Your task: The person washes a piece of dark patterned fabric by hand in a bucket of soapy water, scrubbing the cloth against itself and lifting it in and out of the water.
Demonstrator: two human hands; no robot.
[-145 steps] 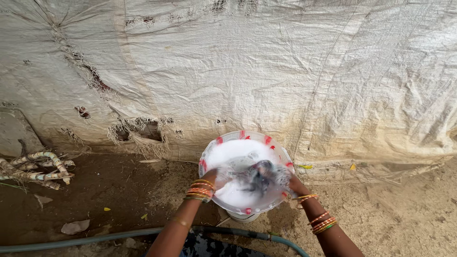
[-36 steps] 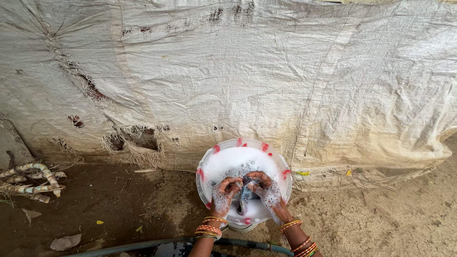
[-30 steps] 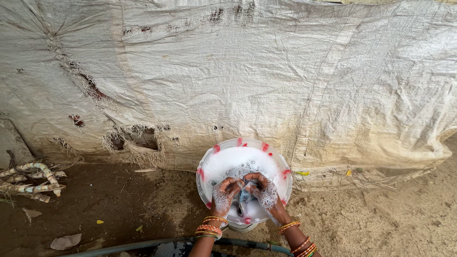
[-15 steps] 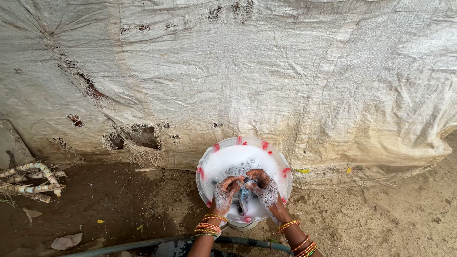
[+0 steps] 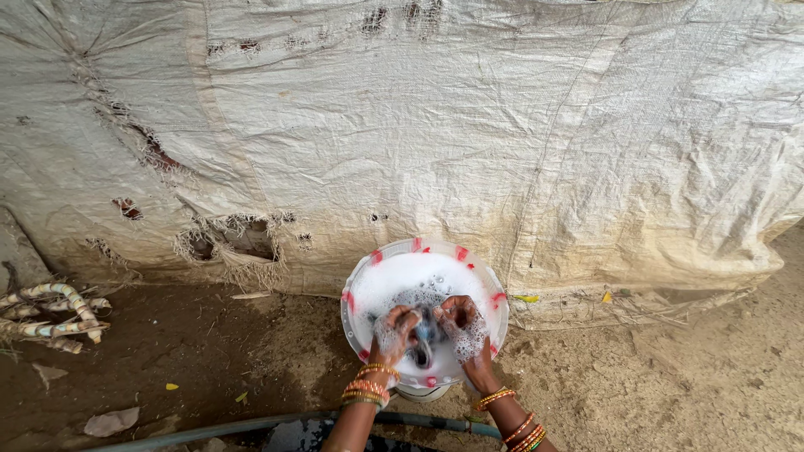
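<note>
Nearest, one green hose (image 5: 251,423) lies on the ground before the single white basin (image 5: 366,272). Over the basin's suds, her left hand (image 5: 390,332) and right hand (image 5: 463,326) each pinch one dark wet cloth (image 5: 425,333) between them. Behind the basin hangs one torn tarpaulin (image 5: 435,125).

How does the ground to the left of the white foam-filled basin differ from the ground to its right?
Left of the white foam-filled basin, the dark ground looks wet, while the pale sandy ground on the right looks dry. The dark ground carries a bundle of pale sticks and scattered leaves; the sandy ground shows only small debris. Both are bare earth meeting the worn woven sheet behind.
</note>
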